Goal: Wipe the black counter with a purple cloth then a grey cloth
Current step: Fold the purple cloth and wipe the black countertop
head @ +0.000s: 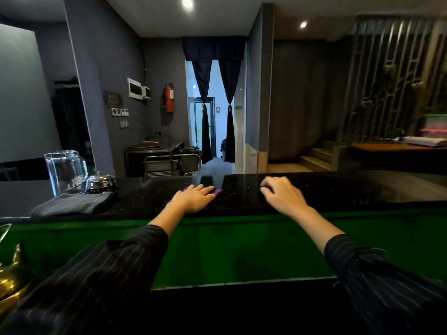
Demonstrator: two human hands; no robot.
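Note:
The black speckled counter (338, 189) runs across the middle of the view. My left hand (193, 198) lies flat on it, pressing down a purple cloth (217, 191) that shows only as small slivers at the fingertips and by the thumb. My right hand (281, 193) rests on the counter to the right, fingers curled, with nothing in it. A folded grey cloth (72, 204) lies on the counter at the left, well apart from both hands.
An upturned glass pitcher (64, 171) and a metal service bell (100, 181) stand behind the grey cloth. A brass ornament (12, 279) sits at the lower left. Below the counter's near edge is a green panel (229, 250).

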